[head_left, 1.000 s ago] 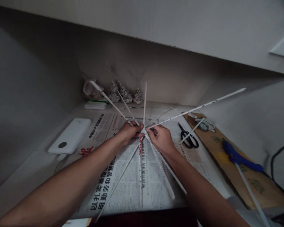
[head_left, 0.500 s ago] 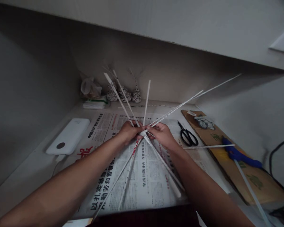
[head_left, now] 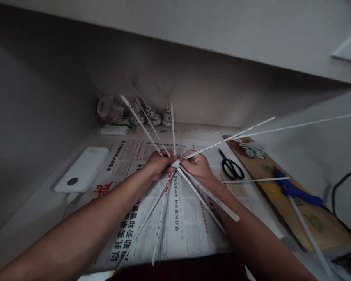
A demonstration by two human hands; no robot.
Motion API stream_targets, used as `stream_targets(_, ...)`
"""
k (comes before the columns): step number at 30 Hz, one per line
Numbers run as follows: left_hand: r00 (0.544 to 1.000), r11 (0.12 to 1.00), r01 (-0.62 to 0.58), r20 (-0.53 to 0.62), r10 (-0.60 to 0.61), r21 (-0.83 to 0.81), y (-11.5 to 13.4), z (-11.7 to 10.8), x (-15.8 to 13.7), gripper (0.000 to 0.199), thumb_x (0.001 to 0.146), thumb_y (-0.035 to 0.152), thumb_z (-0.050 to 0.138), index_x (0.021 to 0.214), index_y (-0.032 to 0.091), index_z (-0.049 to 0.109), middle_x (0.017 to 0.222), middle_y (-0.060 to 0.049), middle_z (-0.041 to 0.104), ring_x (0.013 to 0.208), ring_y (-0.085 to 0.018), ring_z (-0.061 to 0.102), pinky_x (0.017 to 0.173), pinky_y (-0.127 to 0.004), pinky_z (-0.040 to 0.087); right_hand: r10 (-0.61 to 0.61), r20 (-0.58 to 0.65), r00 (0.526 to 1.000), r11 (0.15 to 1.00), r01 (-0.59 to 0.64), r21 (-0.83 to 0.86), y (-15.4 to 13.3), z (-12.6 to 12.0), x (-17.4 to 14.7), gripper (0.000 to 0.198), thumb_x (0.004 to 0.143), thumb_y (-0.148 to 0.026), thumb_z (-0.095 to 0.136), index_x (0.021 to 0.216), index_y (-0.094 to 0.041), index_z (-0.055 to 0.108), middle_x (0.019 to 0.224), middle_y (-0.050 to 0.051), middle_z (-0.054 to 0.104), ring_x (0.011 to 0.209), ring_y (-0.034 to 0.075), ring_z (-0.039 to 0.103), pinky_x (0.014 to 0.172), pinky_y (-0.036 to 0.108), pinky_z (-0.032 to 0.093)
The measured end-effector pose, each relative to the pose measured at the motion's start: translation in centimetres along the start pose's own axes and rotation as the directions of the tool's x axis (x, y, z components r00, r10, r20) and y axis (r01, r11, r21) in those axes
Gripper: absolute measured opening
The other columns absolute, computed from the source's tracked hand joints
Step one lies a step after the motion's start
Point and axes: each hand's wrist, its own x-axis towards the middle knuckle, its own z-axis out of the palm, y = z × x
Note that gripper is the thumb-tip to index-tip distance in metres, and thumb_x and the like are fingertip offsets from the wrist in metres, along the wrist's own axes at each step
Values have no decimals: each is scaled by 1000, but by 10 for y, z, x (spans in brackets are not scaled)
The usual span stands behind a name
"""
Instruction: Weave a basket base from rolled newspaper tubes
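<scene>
Several rolled newspaper sticks [head_left: 203, 197] fan out in all directions from a small woven centre [head_left: 176, 164] over the newspaper. My left hand [head_left: 161, 163] is closed on that centre from the left, with the thumb on top of it. From the right, my right hand [head_left: 196, 164] pinches paper sticks close to the centre. Two long sticks rise from its fingers toward the upper right, the longer paper stick [head_left: 295, 127] reaching the edge of the view. Parts of the fingers are hidden beneath the sticks.
Newspaper [head_left: 134, 230] covers the table. Black scissors [head_left: 231, 166] lie right of my hand. A blue glue gun [head_left: 298, 193] rests on cardboard [head_left: 318, 230]. At left is a white power bank [head_left: 83, 169]. Several small woven pots [head_left: 151, 116] stand against the back wall.
The sticks have turned clockwise a little around the centre. The long upper-right stick has swung lower and further right. Both hands stay at the centre.
</scene>
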Motion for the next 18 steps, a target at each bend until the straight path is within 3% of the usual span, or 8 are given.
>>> stream_targets(8,990,997,70,117,-73,30,6,-6,1,30,47,11,90,65,9,66,68,-3,65,63,-12,63,52,-20,56,0,2,1000,1000,0,17,-3,-2,-1,12,71,-29,63,73,-17,63,63,0,64,57,14,58,56,24,45)
stream_targets(14,994,987,-72,94,60,141,-1,-7,4,30,48,21,88,62,11,64,52,1,59,42,-8,50,37,-17,37,21,156,988,995,-36,96,1,-9,5,21,71,-36,69,76,-16,67,69,3,69,63,15,62,58,24,48)
stream_targets(18,991,971,-127,69,115,202,-3,-8,5,29,50,26,87,61,14,63,50,2,58,42,-9,48,42,-20,35,94,188,978,958,-140,250,0,-9,3,28,68,-41,74,77,-16,69,69,2,69,59,13,60,52,23,47)
